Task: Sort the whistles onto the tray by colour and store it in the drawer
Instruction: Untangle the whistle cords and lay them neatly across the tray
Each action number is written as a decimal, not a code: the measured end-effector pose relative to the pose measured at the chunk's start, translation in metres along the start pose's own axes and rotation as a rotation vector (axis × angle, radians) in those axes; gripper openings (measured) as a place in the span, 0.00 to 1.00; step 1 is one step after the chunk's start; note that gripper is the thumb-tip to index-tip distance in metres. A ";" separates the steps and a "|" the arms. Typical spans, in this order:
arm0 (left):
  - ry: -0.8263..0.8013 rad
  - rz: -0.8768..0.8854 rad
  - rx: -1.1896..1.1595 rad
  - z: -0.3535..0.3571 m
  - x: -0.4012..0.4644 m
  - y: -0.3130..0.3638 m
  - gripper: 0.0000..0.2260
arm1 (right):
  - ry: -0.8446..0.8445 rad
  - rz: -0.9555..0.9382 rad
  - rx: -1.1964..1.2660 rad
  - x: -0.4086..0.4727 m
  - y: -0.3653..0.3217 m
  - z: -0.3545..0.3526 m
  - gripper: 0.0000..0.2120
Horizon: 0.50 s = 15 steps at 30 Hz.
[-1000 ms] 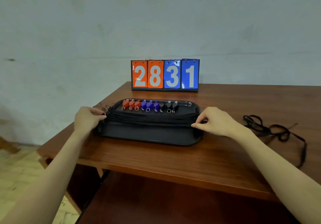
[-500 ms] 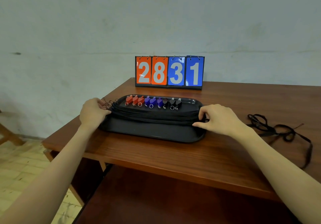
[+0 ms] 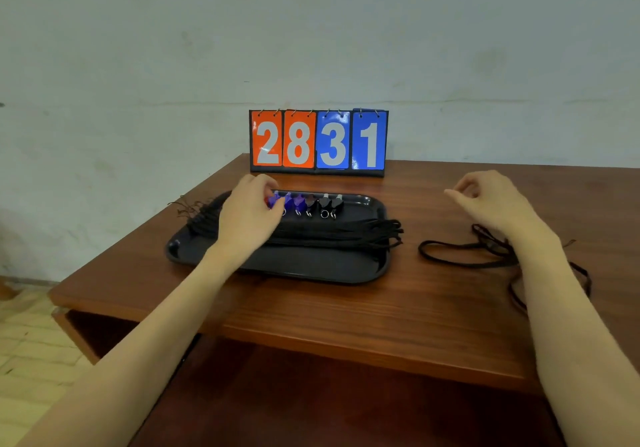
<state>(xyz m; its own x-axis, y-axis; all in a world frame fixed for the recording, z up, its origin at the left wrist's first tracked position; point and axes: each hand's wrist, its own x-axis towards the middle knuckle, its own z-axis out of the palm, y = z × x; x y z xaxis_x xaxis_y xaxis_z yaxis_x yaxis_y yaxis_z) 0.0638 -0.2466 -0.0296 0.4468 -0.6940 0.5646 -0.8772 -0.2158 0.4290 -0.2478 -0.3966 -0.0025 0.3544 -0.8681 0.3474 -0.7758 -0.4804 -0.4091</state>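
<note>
Now our left hand curls over the red whistles, grip unclear | right hand hangs loosely curled, holding nothing | blue whistles, black whistles sit on black tray on table.

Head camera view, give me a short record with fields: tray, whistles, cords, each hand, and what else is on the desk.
tray: black tray on the wooden desk
whistles: row along the far rim; purple whistles, black whistles, a red one mostly hidden
cords: black lanyards bundled across the tray
left hand: left hand over the row's left end, fingers curled at the whistles; grip unclear
right hand: right hand above the desk, holding nothing
other: scoreboard reading 2831; loose lanyard
</note>
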 end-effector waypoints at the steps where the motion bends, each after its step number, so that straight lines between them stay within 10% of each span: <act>1: -0.026 0.042 -0.016 0.005 0.000 0.012 0.13 | -0.022 0.019 0.014 0.001 0.006 -0.001 0.11; 15: -0.344 0.529 -0.061 0.077 0.002 0.165 0.11 | -0.211 0.417 0.105 -0.010 0.055 -0.030 0.12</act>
<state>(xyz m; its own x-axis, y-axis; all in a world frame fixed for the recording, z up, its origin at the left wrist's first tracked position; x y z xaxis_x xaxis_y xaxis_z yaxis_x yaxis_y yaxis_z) -0.0937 -0.3371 -0.0119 -0.1349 -0.8792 0.4569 -0.9478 0.2490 0.1991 -0.3095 -0.4108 -0.0026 0.1311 -0.9906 -0.0389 -0.8211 -0.0865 -0.5643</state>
